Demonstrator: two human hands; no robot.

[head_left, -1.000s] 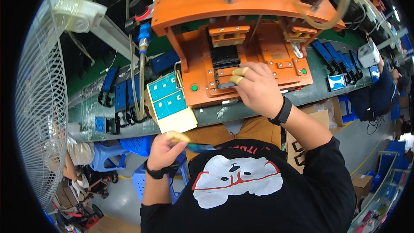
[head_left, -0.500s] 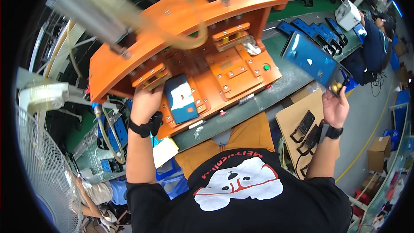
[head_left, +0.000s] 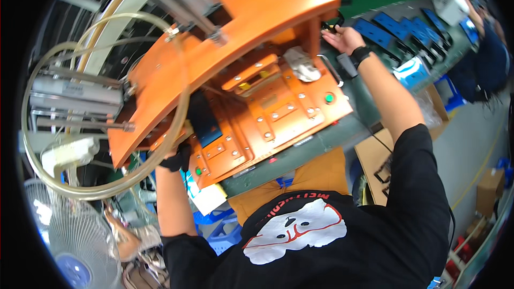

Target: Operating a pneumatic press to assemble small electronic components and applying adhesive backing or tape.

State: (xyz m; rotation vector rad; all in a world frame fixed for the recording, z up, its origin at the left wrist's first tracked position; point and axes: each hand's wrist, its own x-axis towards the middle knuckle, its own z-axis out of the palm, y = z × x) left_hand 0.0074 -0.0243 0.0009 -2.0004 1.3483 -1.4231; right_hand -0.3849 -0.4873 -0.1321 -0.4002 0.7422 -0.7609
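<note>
Reaching out to either side of the orange press fixture (head_left: 278,101), both hands have left the parts: the right hand (head_left: 342,37) now presses at its right edge, fingers loosely curled, empty; the left hand (head_left: 174,160) sits half-hidden under its left edge, grip unclear. A dark blue panel (head_left: 203,120) lies inside.

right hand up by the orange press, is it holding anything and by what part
The right hand rests its fingers on a small black part at the right edge of the orange press. Whether it actually grips that part cannot be told.
</note>
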